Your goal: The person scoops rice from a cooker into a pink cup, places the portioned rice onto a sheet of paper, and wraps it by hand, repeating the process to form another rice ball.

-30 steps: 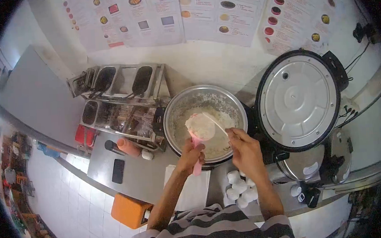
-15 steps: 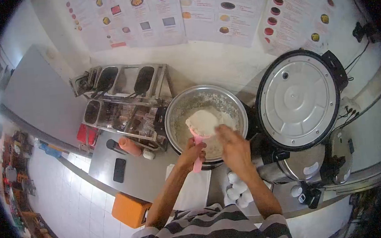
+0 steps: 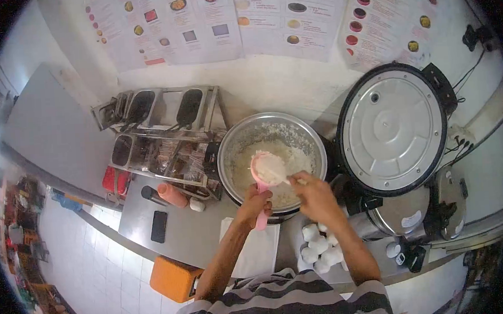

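A large round metal pot (image 3: 228, 152) holds white rice, with grains stuck along its inner wall. Over it, my left hand (image 3: 254, 205) is closed round the handle of a pink scoop (image 3: 259, 186), whose bowl holds rice. My right hand (image 3: 314, 196) grips a pale paddle (image 3: 274, 168) by its handle, and the blade lies across the rice in the scoop. Several white rounded items (image 3: 320, 246) sit on the counter below my right hand. A white sheet or board (image 3: 255, 253) lies under my left forearm.
The pot's big round lid (image 3: 392, 128) stands open at the right, above metal containers (image 3: 401, 211). At the left are a rack of trays (image 3: 166, 133), a pink bottle (image 3: 172, 194), a phone (image 3: 159, 226) and an orange box (image 3: 172, 278). Printed sheets (image 3: 292, 16) hang on the wall.
My right hand has shifted slightly right and down, and the paddle now shows clearly. The heap in the scoop looks lower, with more of the pink rim visible.
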A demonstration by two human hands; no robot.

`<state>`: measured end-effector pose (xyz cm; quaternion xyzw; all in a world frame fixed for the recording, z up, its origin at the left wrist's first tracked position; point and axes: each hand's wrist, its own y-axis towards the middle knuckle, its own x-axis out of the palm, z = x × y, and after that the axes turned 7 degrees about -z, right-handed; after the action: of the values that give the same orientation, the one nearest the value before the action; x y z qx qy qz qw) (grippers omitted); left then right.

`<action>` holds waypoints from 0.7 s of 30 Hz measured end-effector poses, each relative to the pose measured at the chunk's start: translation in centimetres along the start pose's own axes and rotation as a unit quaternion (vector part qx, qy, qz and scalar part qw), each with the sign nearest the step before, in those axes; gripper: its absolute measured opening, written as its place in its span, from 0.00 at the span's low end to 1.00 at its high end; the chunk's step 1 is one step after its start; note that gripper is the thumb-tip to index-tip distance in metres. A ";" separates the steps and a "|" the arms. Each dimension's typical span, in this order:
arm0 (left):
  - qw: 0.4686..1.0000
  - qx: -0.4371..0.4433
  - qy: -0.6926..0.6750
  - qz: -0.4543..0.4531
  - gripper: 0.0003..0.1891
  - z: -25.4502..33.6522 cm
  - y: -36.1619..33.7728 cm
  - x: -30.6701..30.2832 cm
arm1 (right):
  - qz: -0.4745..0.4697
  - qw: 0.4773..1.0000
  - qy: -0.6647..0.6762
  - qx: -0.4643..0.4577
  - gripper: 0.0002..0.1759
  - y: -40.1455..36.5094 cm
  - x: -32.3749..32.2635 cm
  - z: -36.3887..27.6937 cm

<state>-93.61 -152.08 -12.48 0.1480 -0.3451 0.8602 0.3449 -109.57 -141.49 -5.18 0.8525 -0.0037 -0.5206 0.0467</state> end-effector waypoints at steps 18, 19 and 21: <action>0.997 0.047 -0.063 -0.003 0.16 1.0 -0.4 0.1 | 0.037 0.985 -0.107 0.133 0.28 1.6 2.4 2.2; 0.997 0.049 -0.064 -0.002 0.16 0.9 -0.6 0.1 | 0.037 0.985 -0.108 0.131 0.28 1.1 2.2 2.1; 0.990 0.059 -0.130 -0.012 0.16 1.2 -0.7 0.2 | 0.047 0.982 -0.106 0.148 0.28 0.6 1.6 1.8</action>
<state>-93.19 -152.45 -11.15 0.2828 -0.3338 0.8483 0.2983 -110.38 -142.27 -7.36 0.7889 -0.1257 -0.5990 -0.0557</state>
